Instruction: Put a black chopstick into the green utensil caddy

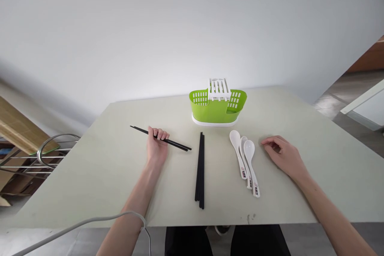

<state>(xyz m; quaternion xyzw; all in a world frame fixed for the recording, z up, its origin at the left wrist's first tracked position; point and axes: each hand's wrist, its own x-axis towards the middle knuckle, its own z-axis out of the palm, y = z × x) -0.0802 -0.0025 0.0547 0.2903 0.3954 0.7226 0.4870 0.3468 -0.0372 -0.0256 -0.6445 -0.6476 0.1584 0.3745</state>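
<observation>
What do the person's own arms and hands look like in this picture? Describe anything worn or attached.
Both forearms are bare, with no sleeves in view. The left hand and right hand wear no gloves, rings or watch. A thin grey cable loops around the left forearm near the table edge and trails off to the lower left.

Spoon handle print too small.

Cutlery holder near table's far edge, centre. Loose chopsticks before it, running toward near edge. Three spoons right of them. Left hand with chopstick pair left; right hand beside spoons.
</observation>
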